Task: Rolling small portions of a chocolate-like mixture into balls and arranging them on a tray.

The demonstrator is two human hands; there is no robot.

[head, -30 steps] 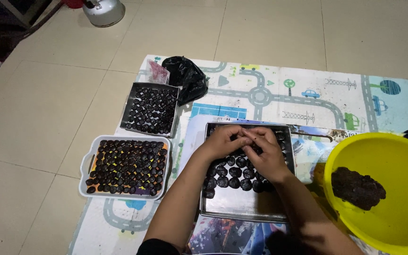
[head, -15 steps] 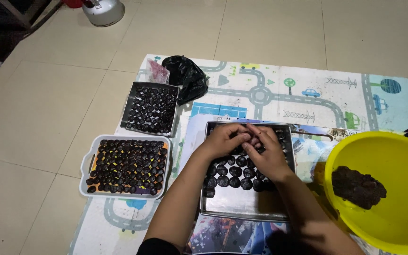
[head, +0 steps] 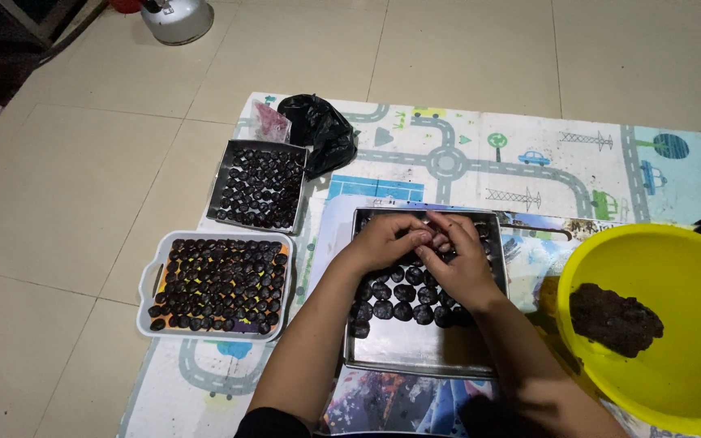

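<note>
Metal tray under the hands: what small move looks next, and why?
Probably setting the piece between the fingertips down beside the dark balls already in rows. Both the left hand and right hand meet over the metal tray, whose near part is bare, while dough remains in the yellow bowl.

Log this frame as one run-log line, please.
left hand + right hand: fingertips together over metal tray | dark balls in rows | yellow bowl holds dark dough

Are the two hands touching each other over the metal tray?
Touching. The head view shows the left hand and right hand pressed together at the fingertips above the metal tray.
</note>
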